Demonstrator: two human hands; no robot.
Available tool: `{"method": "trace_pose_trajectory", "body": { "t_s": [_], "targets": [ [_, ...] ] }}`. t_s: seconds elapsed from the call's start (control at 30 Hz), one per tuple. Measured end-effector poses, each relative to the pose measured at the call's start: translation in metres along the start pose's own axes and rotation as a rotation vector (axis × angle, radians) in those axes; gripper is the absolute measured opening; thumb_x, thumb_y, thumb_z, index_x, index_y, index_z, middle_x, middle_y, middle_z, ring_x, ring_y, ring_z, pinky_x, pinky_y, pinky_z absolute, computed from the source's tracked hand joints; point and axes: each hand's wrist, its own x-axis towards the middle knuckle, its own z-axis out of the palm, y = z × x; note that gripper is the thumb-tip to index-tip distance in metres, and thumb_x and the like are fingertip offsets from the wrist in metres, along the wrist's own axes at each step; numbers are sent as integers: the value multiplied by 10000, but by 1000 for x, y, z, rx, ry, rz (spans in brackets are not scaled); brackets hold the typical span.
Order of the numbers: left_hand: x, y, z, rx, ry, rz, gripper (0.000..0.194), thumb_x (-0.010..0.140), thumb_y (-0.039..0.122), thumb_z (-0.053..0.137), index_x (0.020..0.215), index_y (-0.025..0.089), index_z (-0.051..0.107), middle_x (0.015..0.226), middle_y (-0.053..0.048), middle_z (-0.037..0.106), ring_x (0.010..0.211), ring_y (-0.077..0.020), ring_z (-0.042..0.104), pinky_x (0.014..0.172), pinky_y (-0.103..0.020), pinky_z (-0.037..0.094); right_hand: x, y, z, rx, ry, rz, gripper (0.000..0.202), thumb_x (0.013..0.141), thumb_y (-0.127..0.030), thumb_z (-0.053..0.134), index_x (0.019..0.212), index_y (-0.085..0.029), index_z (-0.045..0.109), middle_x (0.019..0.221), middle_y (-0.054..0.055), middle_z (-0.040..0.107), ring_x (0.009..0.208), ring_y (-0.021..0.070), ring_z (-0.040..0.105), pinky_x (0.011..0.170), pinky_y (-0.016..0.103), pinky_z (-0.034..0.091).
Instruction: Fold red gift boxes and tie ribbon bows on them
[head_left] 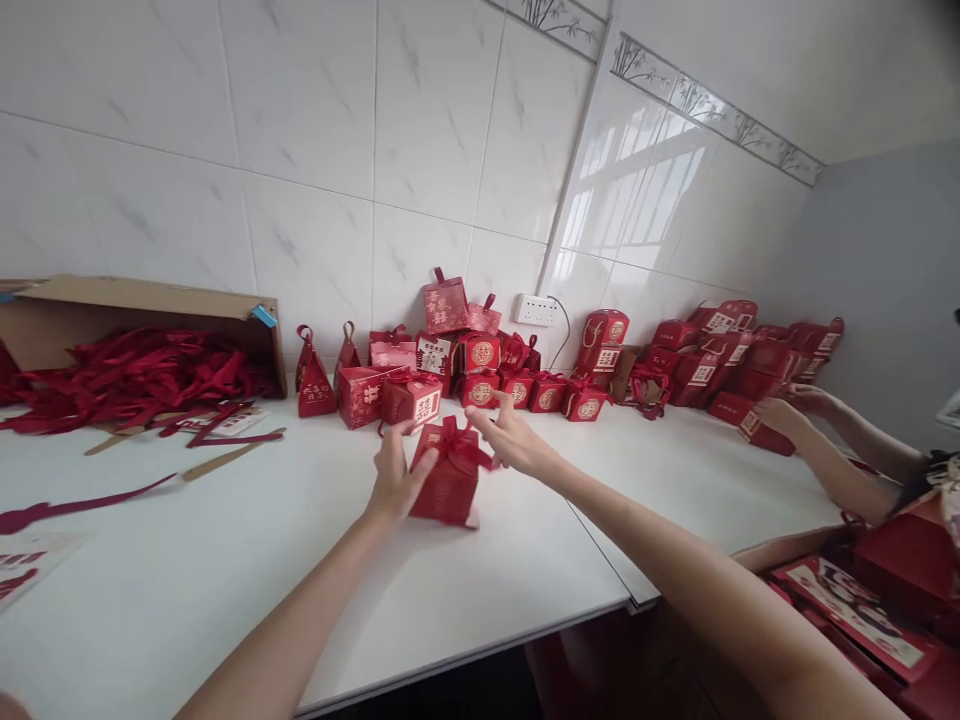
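Head view showed a red box [444, 492] standing near the front edge of the white table [525, 575], directly before the person and between both hands. The left hand [399, 472] grasped it from the side, thumb across the upper part of the near face, a grip that seemed meant to steady it. The right hand [513, 440] was raised at the opposite side, forefinger stretched towards the bow [452, 445] on top; whether thumb and finger pinched the ribbon I could not tell, for blur hid the contact. The box's base looked set down, probably so that the table bore its weight.

Behind, other boxes [480, 352] stood along the tiled wall [315, 240], some stacked, likely to leave the front surface free for handling. At the left, a carton [150, 292] lay with its open side forward and loose ribbons [172, 370] spilling out, presumably for easy reach. Far right, a co-worker's hands [781, 415] were at another pile [769, 362], well apart from the person's own.
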Motion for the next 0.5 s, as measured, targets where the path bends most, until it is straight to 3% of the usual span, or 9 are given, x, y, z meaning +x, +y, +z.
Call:
{"method": "trace_pose_trajectory", "body": {
  "t_s": [0.07,0.17,0.23,0.33,0.4,0.5],
  "targets": [
    [10,-4,-9,-53,210,-134,374,748,488,538,1026,239,521,1156,-69,580,1143,-238,509,1033,-409,338,0,-10,5,123,-52,-78,655,844,-682,369,1248,-167,403,704,20,635,480,143,561,532,277,470],
    [23,-8,-27,-72,358,-255,302,770,484,500,917,221,525,1075,-69,594,1111,-233,518,1001,-376,364,13,-7,8,154,40,-244,482,849,-621,431,1017,-184,550,767,33,644,623,149,601,614,283,484],
    [28,-9,-34,-83,361,-290,330,773,515,453,834,199,523,954,-74,610,1021,-240,557,948,-375,401,23,6,13,157,-15,-322,468,774,-578,581,1039,-193,566,1007,84,637,881,205,622,748,337,502],
    [28,-8,-32,-136,282,-309,438,781,568,345,782,179,546,837,-75,624,879,-231,602,843,-357,459,32,30,30,229,-298,-361,902,566,-466,806,1332,-248,381,1346,138,451,1190,282,502,918,425,465],
    [24,-5,-27,-159,219,-285,483,776,587,327,798,172,573,864,-80,637,875,-226,609,819,-341,470,35,43,43,314,-474,-363,1139,517,-402,849,1432,-279,182,1390,151,401,1233,295,476,966,463,436],
    [18,-1,-19,-158,132,-224,464,758,594,385,804,180,590,912,-73,648,915,-224,606,832,-325,470,37,57,59,471,-562,-371,1196,555,-378,841,1451,-270,56,1353,153,442,1179,287,531,979,481,431]
  ]
}}
